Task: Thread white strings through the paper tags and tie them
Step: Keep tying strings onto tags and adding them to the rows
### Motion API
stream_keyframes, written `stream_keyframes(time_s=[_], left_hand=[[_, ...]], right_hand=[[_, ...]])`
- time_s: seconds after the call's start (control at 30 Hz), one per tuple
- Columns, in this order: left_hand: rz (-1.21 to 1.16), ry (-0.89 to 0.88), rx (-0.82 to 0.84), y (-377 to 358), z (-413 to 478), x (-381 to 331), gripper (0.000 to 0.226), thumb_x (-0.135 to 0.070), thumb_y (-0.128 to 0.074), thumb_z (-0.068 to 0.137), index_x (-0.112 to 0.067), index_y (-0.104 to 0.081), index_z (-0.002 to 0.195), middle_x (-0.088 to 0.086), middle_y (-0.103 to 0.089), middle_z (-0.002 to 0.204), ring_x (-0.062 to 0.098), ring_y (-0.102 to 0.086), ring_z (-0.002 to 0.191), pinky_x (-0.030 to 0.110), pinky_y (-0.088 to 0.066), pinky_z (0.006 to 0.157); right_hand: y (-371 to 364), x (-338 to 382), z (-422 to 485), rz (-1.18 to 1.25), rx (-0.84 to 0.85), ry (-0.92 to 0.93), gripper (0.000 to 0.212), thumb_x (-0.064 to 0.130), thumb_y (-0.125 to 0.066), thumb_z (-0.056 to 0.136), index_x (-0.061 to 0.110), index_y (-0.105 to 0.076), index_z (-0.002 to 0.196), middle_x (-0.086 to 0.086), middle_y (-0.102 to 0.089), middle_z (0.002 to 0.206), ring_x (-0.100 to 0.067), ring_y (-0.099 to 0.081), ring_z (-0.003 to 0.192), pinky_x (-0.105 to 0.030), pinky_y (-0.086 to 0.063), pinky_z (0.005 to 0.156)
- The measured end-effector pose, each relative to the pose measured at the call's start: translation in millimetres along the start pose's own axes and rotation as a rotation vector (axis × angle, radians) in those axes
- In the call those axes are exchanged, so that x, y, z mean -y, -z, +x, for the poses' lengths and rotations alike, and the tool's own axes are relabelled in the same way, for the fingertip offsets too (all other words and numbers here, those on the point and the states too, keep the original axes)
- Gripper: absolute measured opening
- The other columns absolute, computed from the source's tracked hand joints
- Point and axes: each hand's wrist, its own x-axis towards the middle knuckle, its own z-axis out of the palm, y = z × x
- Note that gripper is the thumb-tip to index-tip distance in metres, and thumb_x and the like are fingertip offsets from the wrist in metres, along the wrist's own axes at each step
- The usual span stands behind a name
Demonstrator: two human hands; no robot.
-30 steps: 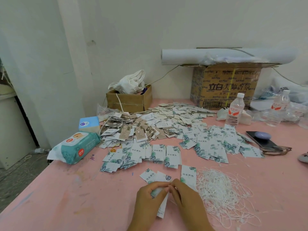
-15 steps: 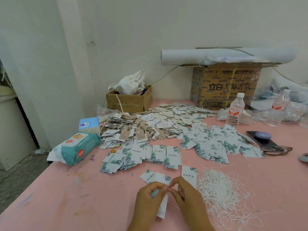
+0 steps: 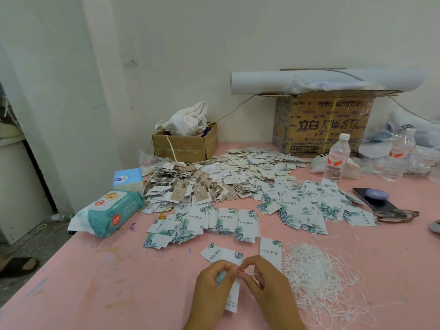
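Left hand [image 3: 212,285], right hand [image 3: 267,290], tag [image 3: 234,297] beside strings [image 3: 316,275]

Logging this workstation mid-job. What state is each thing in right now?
left hand: grips the held tag.
right hand: pinches a white string at the tag's top.
held tag: between both hands.
string pile: loose, tangled.
water bottle: upright, capped.
small cardboard box: open, cloth bulging out.
large cardboard box: flaps open, paper roll lying across.
wipes pack: lid shut.
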Motion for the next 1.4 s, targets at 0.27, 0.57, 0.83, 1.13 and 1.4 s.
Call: stream_keyframes(time_s=[0.27, 0.57, 0.83, 1.13, 1.4], left_hand=[[0.015, 0.006, 0.002, -1, 0, -1, 0.023, -0.016, -0.065, 0.092, -0.024, -0.071, 0.071, -0.007, -0.067, 0.065, 0.001, -0.056, 0.058, 0.014, -0.04, 0.055], [0.032, -0.005, 0.011, -1, 0, -3, 0.024, -0.016, -0.064, 0.093, -0.025, -0.071, 0.072, -0.003, -0.07, 0.073, 0.0, -0.058, 0.06, 0.013, -0.04, 0.057], [0.055, -0.017, 0.016, -1, -1, -5, 0.022, -0.018, -0.064, 0.093, -0.024, -0.072, 0.073, -0.002, -0.071, 0.078, 0.001, -0.06, 0.066, 0.014, -0.041, 0.06], [0.045, -0.013, 0.021, -2, -2, -6, 0.024, -0.019, -0.063, 0.093, -0.029, -0.071, 0.073, -0.003, -0.071, 0.077, 0.002, -0.061, 0.064, 0.013, -0.042, 0.058], [0.144, -0.019, 0.047, -4, -5, -2, 0.026, -0.018, -0.06, 0.095, -0.034, -0.068, 0.075, -0.008, -0.067, 0.072, 0.0, -0.057, 0.063, 0.015, -0.043, 0.059]], right_hand=[[0, 2, 0, -0.003, -0.02, 0.022, 0.023, 0.017, -0.068, 0.087, 0.036, -0.057, 0.084, 0.042, -0.053, 0.078, 0.015, -0.052, 0.068, 0.002, -0.035, 0.056], [-1, -1, 0, -0.029, -0.033, 0.01, 0.021, 0.018, -0.068, 0.087, 0.035, -0.057, 0.082, 0.034, -0.053, 0.074, 0.006, -0.052, 0.063, -0.002, -0.035, 0.054], [-2, -6, -1, -0.039, -0.034, 0.0, 0.016, 0.021, -0.068, 0.087, 0.035, -0.059, 0.083, 0.014, -0.046, 0.057, -0.002, -0.045, 0.054, -0.009, -0.034, 0.053], [-4, -11, 0, -0.06, -0.017, 0.029, 0.02, 0.025, -0.065, 0.089, 0.04, -0.053, 0.084, 0.016, -0.049, 0.064, -0.005, -0.044, 0.051, -0.013, -0.032, 0.05], [-5, -13, 3, -0.025, 0.057, -0.015, 0.018, 0.028, -0.057, 0.093, 0.038, -0.044, 0.084, 0.012, -0.048, 0.058, -0.007, -0.042, 0.048, -0.018, -0.029, 0.046]])
